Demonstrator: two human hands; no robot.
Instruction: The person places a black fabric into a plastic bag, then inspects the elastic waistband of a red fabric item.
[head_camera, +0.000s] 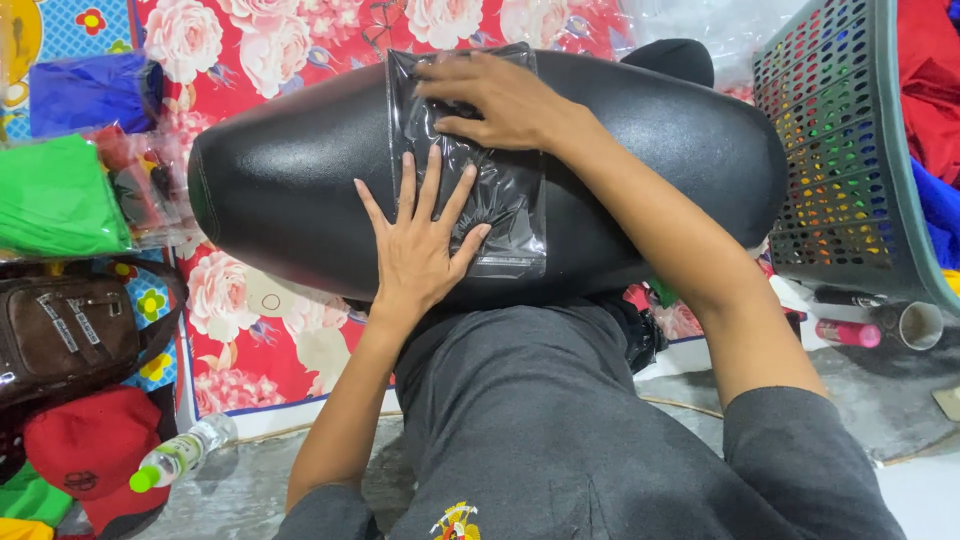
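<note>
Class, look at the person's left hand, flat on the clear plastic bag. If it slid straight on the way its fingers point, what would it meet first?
Probably the right hand, which presses the same clear plastic bag on the black padded seat just beyond the left hand; little gap shows between them.

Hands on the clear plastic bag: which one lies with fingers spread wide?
The left hand, flat at the lower left part of the clear plastic bag on the black seat. The right hand presses the bag's upper part, fingers closer together.

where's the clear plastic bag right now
In the head view the clear plastic bag lies flat on the black seat, centre frame, under the left hand and right hand.
</note>
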